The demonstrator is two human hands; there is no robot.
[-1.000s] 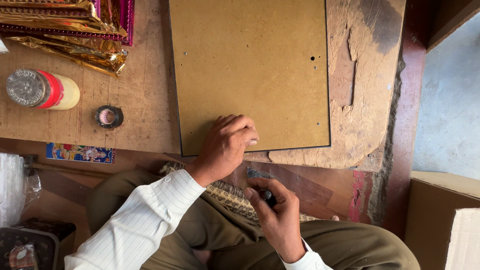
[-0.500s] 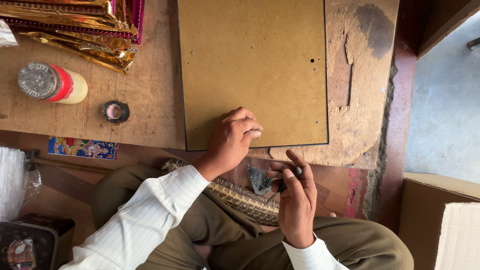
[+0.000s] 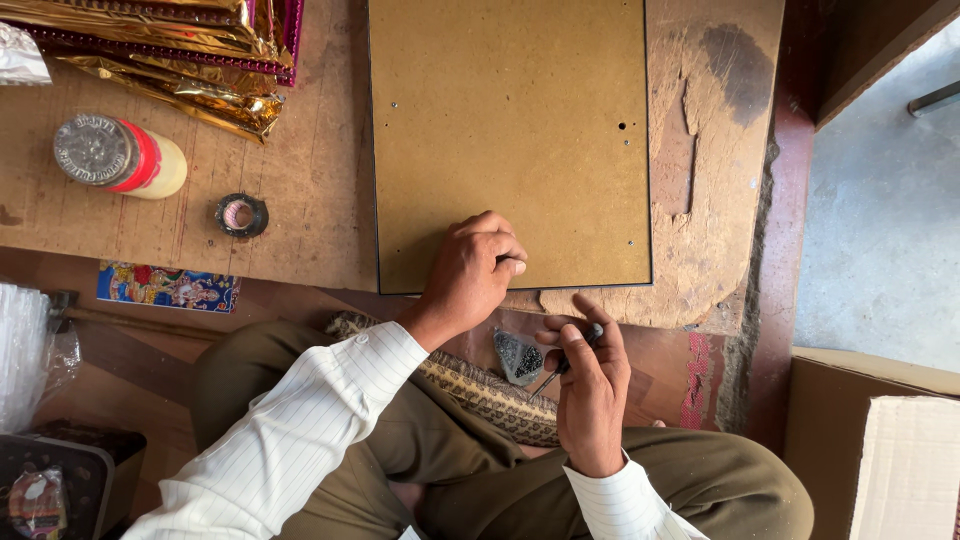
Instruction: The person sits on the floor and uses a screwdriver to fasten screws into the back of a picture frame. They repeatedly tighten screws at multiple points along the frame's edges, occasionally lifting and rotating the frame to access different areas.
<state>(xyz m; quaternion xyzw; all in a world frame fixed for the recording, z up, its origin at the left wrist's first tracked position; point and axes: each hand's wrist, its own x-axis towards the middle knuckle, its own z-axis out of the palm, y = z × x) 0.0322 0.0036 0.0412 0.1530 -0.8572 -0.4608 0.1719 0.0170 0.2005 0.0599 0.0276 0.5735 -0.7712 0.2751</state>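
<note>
A brown board is pressed flat at the worktop's near edge by the left hand. A small dark tool is pinched in the right hand; fingers could be pricked if it slips.

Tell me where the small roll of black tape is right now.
In the head view, the roll of black tape lies on the wooden table, left of the brown board and right of the bottle.

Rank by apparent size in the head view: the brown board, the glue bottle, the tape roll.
1. Brown board, by far the largest.
2. Glue bottle, lying on the table.
3. Tape roll, the smallest.
All lie on the same table, so nearness barely skews this.
</note>
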